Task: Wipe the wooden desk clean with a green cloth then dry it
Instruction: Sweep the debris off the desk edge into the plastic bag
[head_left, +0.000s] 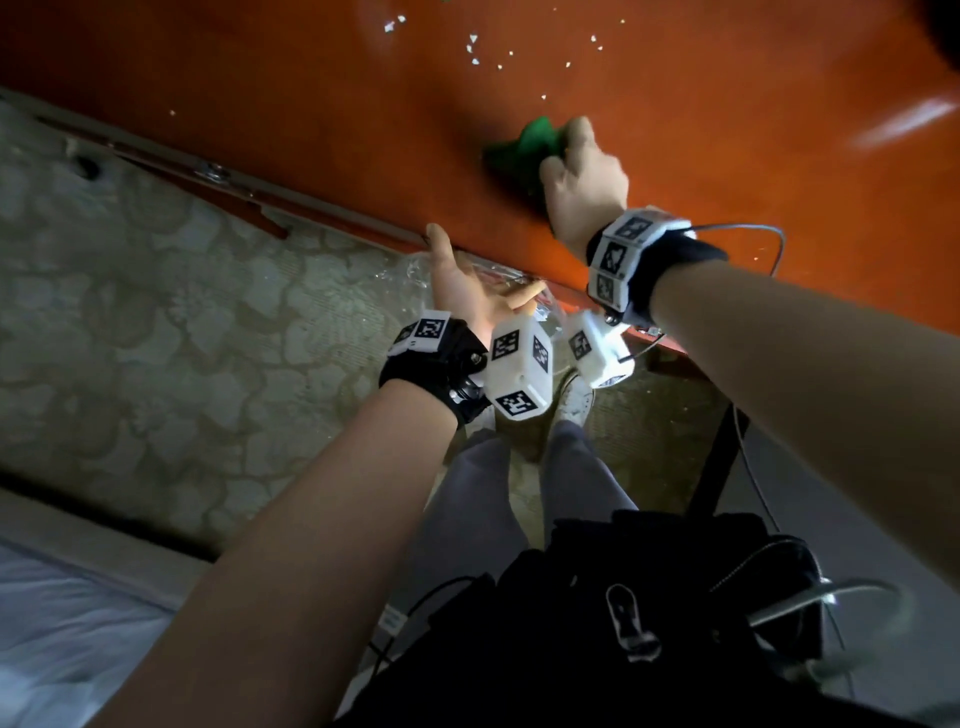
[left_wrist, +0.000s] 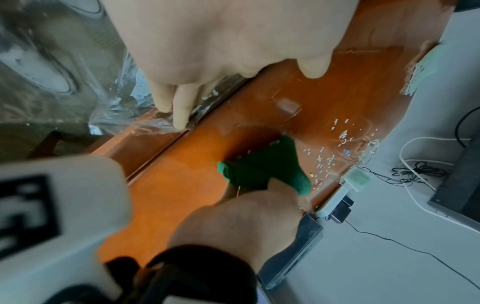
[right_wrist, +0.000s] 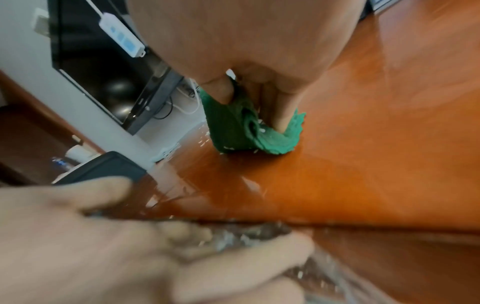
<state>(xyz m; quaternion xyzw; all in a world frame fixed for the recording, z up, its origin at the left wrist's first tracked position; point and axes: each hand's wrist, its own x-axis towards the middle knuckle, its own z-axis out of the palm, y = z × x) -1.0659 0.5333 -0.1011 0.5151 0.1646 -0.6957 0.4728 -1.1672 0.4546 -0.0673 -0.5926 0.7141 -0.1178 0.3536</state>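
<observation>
The green cloth (head_left: 522, 148) lies bunched on the orange wooden desk (head_left: 311, 104), and my right hand (head_left: 569, 156) grips it from above, fingers dug into its folds (right_wrist: 249, 127). White crumbs (head_left: 483, 52) are scattered on the desk beyond the cloth. My left hand (head_left: 467, 275) sits at the desk's near edge, thumb on top, straight fingers (left_wrist: 179, 109) pressing a clear plastic bag (left_wrist: 116, 107) against the desk's front face. A few crumbs cling to the cloth (left_wrist: 265, 166) in the right wrist view.
More crumbs (left_wrist: 332, 148) lie near the desk's far corner. A white power strip (left_wrist: 335, 197) and cables sit off that end, by a black box (left_wrist: 306, 230). Patterned floor (head_left: 156, 338) lies below the desk edge, with my legs and shoes there.
</observation>
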